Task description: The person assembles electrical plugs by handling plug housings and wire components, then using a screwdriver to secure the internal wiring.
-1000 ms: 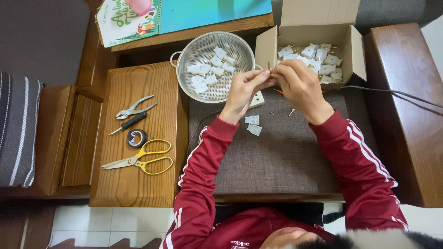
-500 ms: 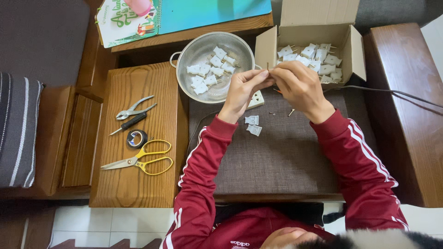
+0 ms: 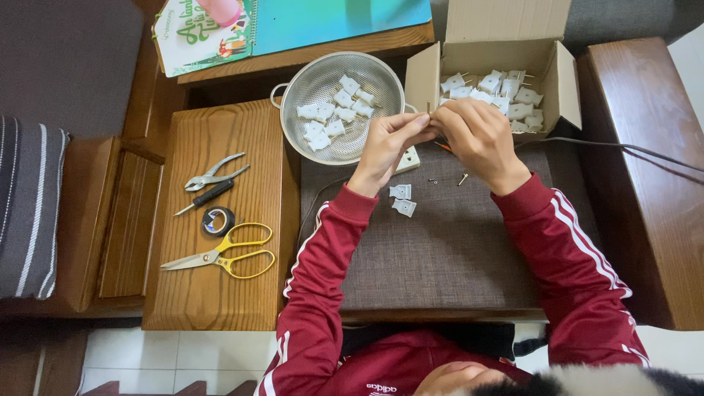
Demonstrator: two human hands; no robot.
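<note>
Wooden bench [image 3: 213, 293] with a grey mat [image 3: 455, 257], seen from above.

From the left: pliers [image 3: 213, 174], tape roll [image 3: 218, 220] and scissors [image 3: 224, 255], then a colander [image 3: 293, 92] of white plugs. Left hand [image 3: 389, 143] and right hand [image 3: 477, 136] meet above the mat, fingers pinched together on a small part [image 3: 433, 117] largely hidden between them, just before the box [image 3: 565, 95]. Loose screws [image 3: 463, 178] lie near; a slip could probably scatter them.
</note>
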